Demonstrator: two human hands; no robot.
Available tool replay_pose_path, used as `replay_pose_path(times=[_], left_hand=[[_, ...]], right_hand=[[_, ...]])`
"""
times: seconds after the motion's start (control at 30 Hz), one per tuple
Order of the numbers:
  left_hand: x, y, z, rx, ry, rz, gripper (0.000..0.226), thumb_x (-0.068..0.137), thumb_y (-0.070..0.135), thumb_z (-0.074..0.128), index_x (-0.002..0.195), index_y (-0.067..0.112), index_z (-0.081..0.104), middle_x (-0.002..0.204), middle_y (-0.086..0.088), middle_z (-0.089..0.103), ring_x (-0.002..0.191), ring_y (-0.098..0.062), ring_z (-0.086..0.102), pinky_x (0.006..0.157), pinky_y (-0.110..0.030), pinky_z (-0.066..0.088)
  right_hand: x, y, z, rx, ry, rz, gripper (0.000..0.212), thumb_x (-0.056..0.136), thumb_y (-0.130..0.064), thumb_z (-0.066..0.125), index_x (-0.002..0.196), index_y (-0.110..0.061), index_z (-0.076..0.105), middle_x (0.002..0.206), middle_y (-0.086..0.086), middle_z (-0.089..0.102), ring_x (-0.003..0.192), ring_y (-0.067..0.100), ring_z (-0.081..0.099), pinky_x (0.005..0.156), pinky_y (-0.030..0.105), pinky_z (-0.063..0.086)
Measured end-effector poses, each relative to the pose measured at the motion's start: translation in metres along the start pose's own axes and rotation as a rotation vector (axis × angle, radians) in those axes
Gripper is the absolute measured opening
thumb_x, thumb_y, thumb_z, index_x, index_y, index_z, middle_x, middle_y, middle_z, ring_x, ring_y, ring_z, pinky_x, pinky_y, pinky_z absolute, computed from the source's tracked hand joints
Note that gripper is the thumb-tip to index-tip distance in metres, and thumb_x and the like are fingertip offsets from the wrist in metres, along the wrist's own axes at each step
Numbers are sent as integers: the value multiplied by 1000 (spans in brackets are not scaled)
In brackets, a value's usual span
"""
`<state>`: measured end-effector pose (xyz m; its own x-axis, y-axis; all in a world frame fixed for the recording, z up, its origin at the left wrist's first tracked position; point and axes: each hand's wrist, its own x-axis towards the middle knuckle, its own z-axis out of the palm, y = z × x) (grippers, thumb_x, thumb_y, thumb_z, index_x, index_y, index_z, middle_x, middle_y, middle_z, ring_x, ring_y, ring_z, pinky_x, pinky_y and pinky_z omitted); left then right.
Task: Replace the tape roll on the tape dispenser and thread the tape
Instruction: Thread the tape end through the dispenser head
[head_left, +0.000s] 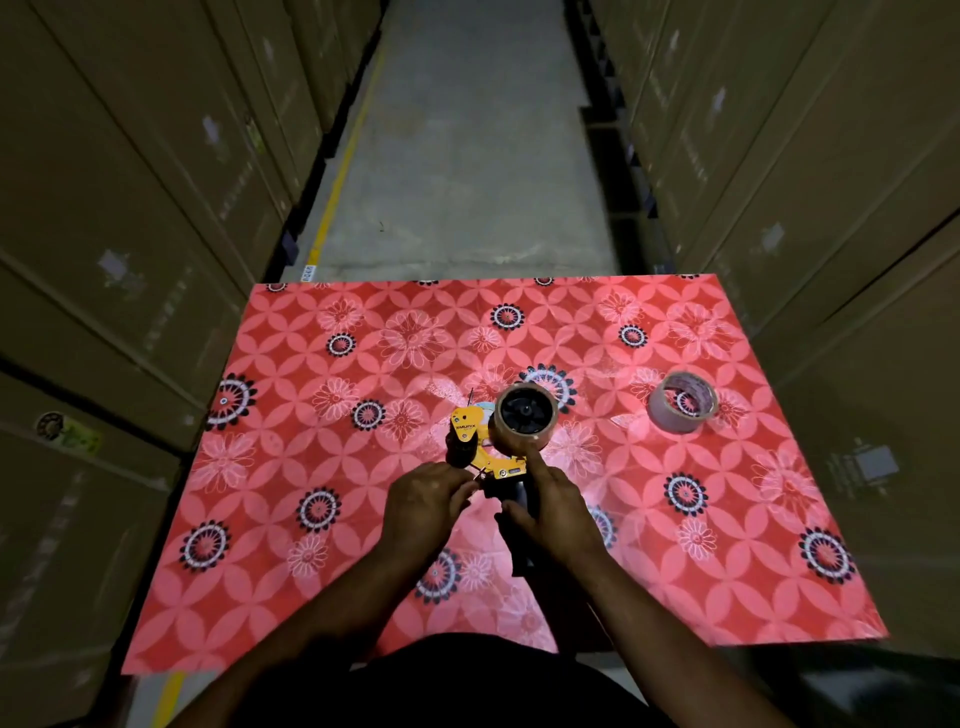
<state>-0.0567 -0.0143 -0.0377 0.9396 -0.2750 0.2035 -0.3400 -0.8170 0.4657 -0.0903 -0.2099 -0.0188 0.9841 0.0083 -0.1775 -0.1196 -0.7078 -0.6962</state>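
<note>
Dispenser (485, 447) is lying on the table (311, 597), roughly mid-table and close to the person. Yellow frame, black handle pointing back toward them. It's got 1 brown roll (524, 418) sitting on its black hub, so the hub isn't bare, the roll wraps right around it w/ the spokes showing through the core.

Right hand (553, 512) is wrapped over the handle, fingers curled on it, index stretched fwd w/ the tip touching the bottom edge of the roll. Left hand (428, 501) sits just beside the frame on its left side, fingertips pinched together at the frame's near edge by a small red bit. Can't tell if it's pinching tape or just the metal, too small/dark to see.

2nd roll (682, 401) is off to the right, well apart from the dispenser, lying flat on the table. Pale grey-ish, thin wall, the tablecloth pattern shows through its core, nothing in it.

Table has a red floral cover. Stacked cartons (130, 208) run down both sides w/ a concrete aisle (467, 156) btwn them, yellow line (340, 176) along the left edge of the floor.
</note>
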Motion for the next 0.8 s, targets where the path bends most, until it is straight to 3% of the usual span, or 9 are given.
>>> replay_pose_path(times=[0.17,0.27,0.37,0.5,0.67,0.8], left_hand=[[3,-5,-11,-156,-33,-189,26,87,42,76,110,31,78,96,13,71,84,-6,65,75,-29,53],[14,-4,-14,-191,-37,-166,26,88,48,68,109,33,75,98,19,67,92,-3,57,80,-29,49],[34,2,-15,-219,6,-154,29,92,42,62,114,27,73,106,12,66,104,-11,54,85,-33,46],[62,7,-7,14,-83,-83,44,87,39,70,128,26,65,140,3,54,130,-21,41,102,-39,39],[82,9,5,152,-180,-29,48,79,49,76,121,26,70,154,-3,44,138,-27,34,108,-46,33],[88,15,9,191,-214,-33,37,79,45,79,110,25,78,158,-2,41,141,-26,32,110,-44,33]], right_hand=[[-2,-4,-4,46,10,-32,85,85,-25,69,146,-61,22,105,1,60,94,16,55,78,29,42],[-1,-4,-3,35,11,-36,86,84,-26,69,147,-62,21,107,3,62,97,20,58,78,31,45],[-1,-3,-3,34,11,-27,86,85,-27,69,147,-61,21,108,1,62,99,19,59,79,30,44],[1,-3,0,31,12,-13,87,84,-28,68,148,-61,18,106,2,62,98,20,61,77,31,46],[3,-4,2,12,17,8,90,83,-29,67,150,-59,16,109,5,63,100,25,63,81,37,53],[3,-4,5,19,10,33,92,82,-30,64,152,-58,13,110,6,63,98,25,64,81,40,55]])
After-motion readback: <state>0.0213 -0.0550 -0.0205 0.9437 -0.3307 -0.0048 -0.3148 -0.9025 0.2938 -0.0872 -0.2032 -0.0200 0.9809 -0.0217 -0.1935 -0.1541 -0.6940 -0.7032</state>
